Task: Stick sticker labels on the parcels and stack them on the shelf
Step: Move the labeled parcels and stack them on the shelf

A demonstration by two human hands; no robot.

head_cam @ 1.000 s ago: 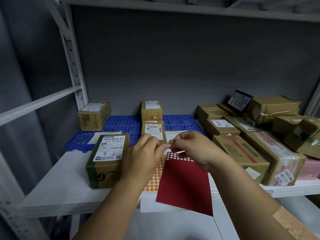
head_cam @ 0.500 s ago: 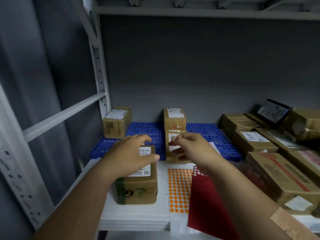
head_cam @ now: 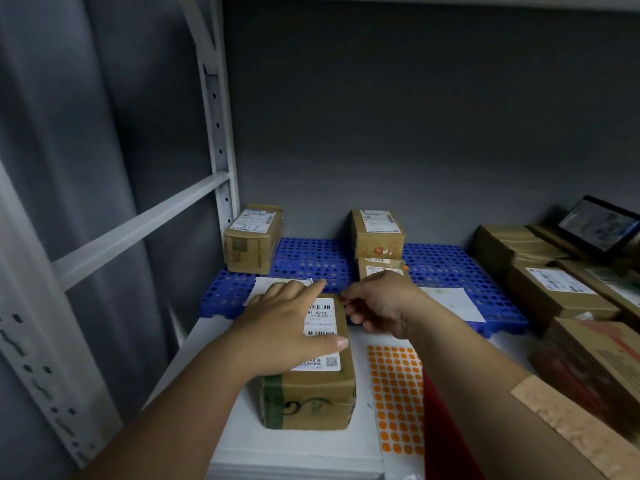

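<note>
Cardboard parcel [head_cam: 313, 368] at shelf [head_cam: 304, 445] front, stiff, probably light; best gripped by its long sides. Left hand [head_cam: 287, 327] flat on top, steadying. Right hand [head_cam: 375, 304] pinching tiny orange sticker [head_cam: 343, 299], flimsy, at parcel's far corner.

On the white shipping label [head_cam: 320, 332] of the brown cardboard parcel [head_cam: 311, 382] under your left hand [head_cam: 287, 327] you can read "M1 A21B" between two barcodes, with a QR code at the label's near corner. The smaller print there, and the labels on the other boxes, are too blurred to read.
</note>
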